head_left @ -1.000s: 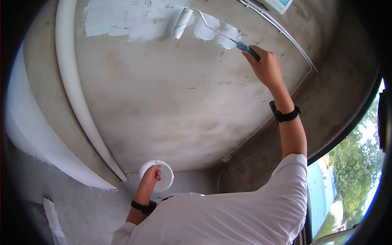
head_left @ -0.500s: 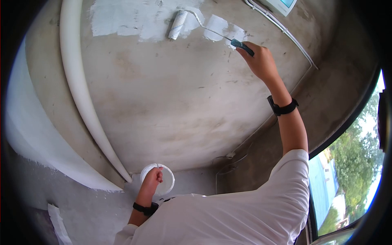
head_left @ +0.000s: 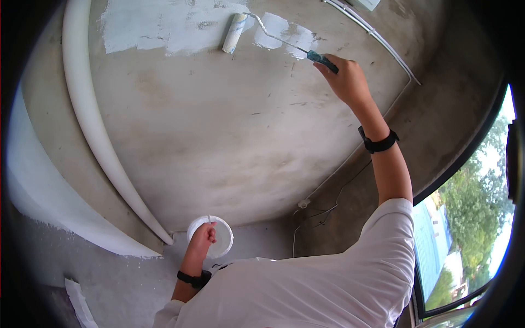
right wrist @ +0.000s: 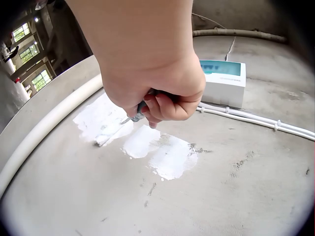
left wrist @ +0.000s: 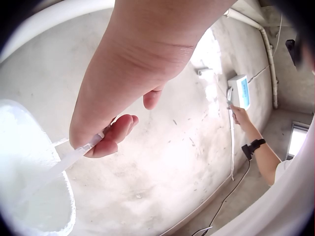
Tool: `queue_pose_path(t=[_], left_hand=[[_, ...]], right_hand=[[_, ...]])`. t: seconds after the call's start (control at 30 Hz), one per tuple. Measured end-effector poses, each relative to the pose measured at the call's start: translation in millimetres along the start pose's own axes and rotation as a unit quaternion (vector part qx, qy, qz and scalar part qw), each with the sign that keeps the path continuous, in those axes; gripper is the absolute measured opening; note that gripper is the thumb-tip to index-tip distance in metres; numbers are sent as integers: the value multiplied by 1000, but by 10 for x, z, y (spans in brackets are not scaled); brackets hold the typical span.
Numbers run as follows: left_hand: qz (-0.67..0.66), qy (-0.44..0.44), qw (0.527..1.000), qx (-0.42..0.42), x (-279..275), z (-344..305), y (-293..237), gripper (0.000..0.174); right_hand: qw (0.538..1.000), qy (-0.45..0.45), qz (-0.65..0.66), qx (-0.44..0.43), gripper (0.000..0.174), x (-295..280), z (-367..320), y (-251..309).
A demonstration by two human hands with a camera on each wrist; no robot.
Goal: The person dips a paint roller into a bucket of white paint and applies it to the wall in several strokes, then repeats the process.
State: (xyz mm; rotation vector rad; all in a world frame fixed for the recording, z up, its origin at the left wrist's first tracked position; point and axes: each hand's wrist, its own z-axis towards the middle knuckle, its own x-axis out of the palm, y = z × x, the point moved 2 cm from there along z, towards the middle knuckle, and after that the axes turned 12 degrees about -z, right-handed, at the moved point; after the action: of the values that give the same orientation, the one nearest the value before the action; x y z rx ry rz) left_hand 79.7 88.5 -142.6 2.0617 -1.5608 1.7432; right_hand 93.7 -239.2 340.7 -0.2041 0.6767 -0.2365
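At the upper wall, my right hand grips the dark teal handle of a paint roller. Its white cover lies over the lower right edge of a freshly painted white area. Two smaller white patches are beside it, behind the roller's bent wire. Low down near the floor, my left hand has its fingers curled round the pale strap handle of a white bucket. The bucket's rim is smeared with white, and its inside looks whitish.
A thick white pipe runs down the left side. Thin white conduits cross the upper right, near a white box with a teal panel. To the right is a window. Loose cables hang at the lower right corner.
The roller has shifted left across the wall, then partway back right, with my right hand moving along. My left hand stays at the bucket. The head view has swayed slightly.
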Motion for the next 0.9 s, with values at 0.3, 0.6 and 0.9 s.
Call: queue_pose_path(t=[0.3, 0.6, 0.9], left_hand=[[-4, -8, 1000, -15, 237, 85, 224, 14], [5, -17, 1000, -13, 463, 215, 488, 15], [9, -2, 1000, -14, 570, 358, 682, 22]], right_hand=[[1000, -3, -1, -1, 25, 35, -123, -376], [1000, 16, 1, 18, 24, 51, -276, -794], [998, 46, -10, 38, 25, -5, -491, -1220]])
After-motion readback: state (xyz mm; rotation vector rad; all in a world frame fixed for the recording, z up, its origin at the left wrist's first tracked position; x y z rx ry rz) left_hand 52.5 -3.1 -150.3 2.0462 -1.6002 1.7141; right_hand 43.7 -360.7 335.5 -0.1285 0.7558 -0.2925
